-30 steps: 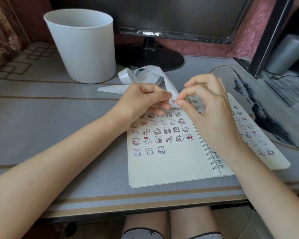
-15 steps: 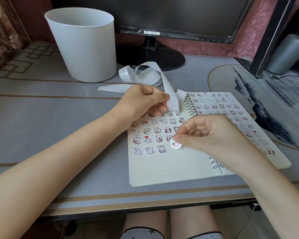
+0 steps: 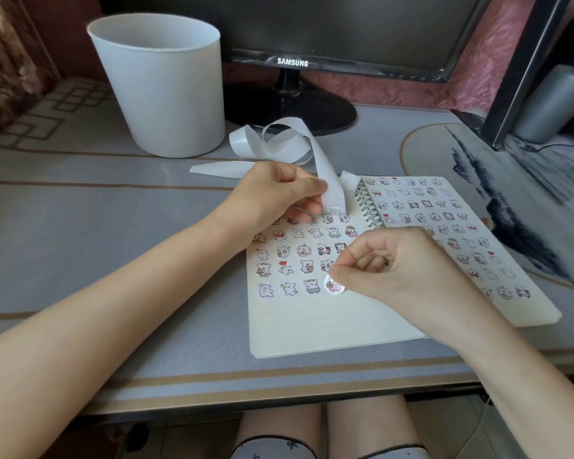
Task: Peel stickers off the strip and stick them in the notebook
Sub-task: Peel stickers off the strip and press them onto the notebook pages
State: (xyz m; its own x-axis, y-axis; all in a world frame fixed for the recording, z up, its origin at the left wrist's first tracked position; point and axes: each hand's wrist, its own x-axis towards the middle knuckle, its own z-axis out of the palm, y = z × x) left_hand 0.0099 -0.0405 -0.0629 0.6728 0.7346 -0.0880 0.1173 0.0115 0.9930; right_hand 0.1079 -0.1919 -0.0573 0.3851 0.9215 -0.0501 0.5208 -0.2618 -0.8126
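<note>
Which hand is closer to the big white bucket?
Left. The left hand holds the strip at the front right of the white bucket; the right hand is farther off, pinching a sticker on the notebook.

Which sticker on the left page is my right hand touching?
The sticker ending the bottom row, pinched by the right hand; only it shows a bright white rim.

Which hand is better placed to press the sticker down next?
Right hand: its fingers pinch the sticker at the bottom row in the notebook. Left hand is occupied gripping the strip.
</note>
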